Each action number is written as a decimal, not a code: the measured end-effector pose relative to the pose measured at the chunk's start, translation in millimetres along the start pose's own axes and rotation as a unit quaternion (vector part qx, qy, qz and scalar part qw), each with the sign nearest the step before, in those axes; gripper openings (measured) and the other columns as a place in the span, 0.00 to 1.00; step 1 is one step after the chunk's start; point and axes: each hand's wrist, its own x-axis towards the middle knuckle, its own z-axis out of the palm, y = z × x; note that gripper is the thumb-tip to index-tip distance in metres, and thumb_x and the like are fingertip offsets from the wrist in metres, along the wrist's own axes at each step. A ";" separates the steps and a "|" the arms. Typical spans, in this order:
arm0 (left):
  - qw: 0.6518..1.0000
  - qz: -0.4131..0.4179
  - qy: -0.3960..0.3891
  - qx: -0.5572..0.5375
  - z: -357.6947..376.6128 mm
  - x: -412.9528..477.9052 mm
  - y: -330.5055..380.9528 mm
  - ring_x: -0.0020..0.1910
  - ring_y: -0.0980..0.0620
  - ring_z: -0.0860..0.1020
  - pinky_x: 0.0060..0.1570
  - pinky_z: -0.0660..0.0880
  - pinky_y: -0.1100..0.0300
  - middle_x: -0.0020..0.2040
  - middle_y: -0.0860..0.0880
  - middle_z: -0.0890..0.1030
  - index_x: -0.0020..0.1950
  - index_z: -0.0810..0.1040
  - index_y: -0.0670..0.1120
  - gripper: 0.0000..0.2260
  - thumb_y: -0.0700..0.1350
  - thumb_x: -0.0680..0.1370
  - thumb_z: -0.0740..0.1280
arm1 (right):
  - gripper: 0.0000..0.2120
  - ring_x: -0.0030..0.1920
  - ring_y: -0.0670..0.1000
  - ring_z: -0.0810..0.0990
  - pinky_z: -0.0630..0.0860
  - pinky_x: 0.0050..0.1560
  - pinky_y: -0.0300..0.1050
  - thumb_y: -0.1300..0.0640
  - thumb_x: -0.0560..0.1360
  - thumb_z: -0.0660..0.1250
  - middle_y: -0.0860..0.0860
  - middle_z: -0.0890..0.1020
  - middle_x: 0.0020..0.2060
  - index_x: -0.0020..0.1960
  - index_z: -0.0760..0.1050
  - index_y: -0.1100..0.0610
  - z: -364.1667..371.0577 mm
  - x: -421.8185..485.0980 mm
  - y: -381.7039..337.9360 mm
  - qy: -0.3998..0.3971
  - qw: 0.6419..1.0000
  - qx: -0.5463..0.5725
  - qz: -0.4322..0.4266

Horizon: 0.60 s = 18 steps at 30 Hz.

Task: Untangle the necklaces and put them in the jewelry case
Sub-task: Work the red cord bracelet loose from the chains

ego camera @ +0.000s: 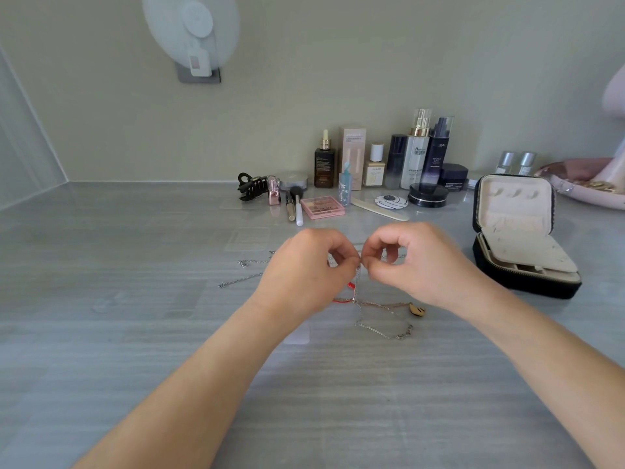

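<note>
Forearms [209,384]: nearest the camera, both bare, reaching forward over the grey table [118,333] to meet in the middle.
Left hand [304,265]: fingers curled, thumb and forefinger pinching a silver chain [357,279] at its raised top.
Right hand [416,262]: curled the same way, pinching the same chain; its fingertips [368,265] almost touch the left hand's.
Grip: two fine pinches side by side, with the chain hanging straight down from them to the table.
Tangle [355,300]: directly below the grip, where the hanging chain crosses a red cord [340,300] and a rose-coloured chain.
Leaf pendant [416,309]: below the grip and to the right, lying flat at the end of the rose chain.
Slack silver loop [382,331]: lower than the knot, spread on the table.
Loose strands [243,279]: left of the grip, partly hidden by the left hand; which necklace they belong to is unclear.
Jewelry case [527,282]: well to the right of the grip, open with its lid upright; no necklace visible in it.
Cosmetics [416,157]: beyond the grip, along the wall.
Handling: the necklaces look very light, limp and thin; a hard pull would likely tighten the knot or snap a link.
Where to hold: probably close to the crossing, one strand per hand, easing loops apart.
</note>
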 end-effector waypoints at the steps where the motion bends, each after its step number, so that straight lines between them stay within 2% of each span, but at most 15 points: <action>1: 1.000 -0.001 -0.001 0.005 -0.1 -0.2 0.7 0.21 0.64 0.70 0.28 0.65 0.64 0.24 0.69 0.72 0.38 0.77 0.54 0.06 0.46 0.74 0.67 | 0.10 0.36 0.48 0.74 0.70 0.40 0.40 0.56 0.67 0.69 0.45 0.81 0.34 0.32 0.73 0.43 0.1 0.0 -0.7 0.000 1.000 -0.006 0.000; 7: 1.000 -0.004 -0.010 0.012 -1.0 -0.3 1.9 0.20 0.64 0.70 0.26 0.64 0.65 0.23 0.70 0.72 0.36 0.74 0.54 0.07 0.44 0.73 0.67 | 0.10 0.36 0.48 0.75 0.70 0.39 0.39 0.56 0.67 0.70 0.45 0.81 0.33 0.32 0.74 0.44 0.6 -0.6 -2.2 0.006 1.000 -0.010 0.005; 12: 1.000 -0.005 0.026 0.011 -2.8 0.2 0.7 0.23 0.59 0.70 0.28 0.69 0.63 0.27 0.59 0.74 0.37 0.76 0.53 0.05 0.44 0.72 0.67 | 0.10 0.35 0.49 0.75 0.70 0.37 0.38 0.57 0.66 0.70 0.46 0.81 0.32 0.31 0.74 0.45 0.5 -0.4 -1.1 0.010 1.000 -0.002 0.010; 15: 0.998 -0.002 0.044 -0.036 -6.4 1.8 -0.6 0.22 0.60 0.70 0.23 0.67 0.68 0.30 0.57 0.74 0.34 0.75 0.53 0.08 0.42 0.71 0.67 | 0.10 0.34 0.49 0.74 0.70 0.36 0.38 0.57 0.65 0.70 0.45 0.79 0.30 0.30 0.74 0.46 -0.2 -0.2 0.2 0.008 1.000 0.005 0.014; 18: 0.990 -0.023 0.069 -0.120 -10.8 5.0 -0.9 0.24 0.63 0.70 0.23 0.63 0.74 0.31 0.56 0.74 0.33 0.74 0.51 0.10 0.39 0.72 0.67 | 0.09 0.33 0.48 0.73 0.70 0.37 0.39 0.58 0.65 0.70 0.44 0.78 0.29 0.30 0.75 0.47 -1.2 0.7 1.5 0.005 1.000 0.010 0.018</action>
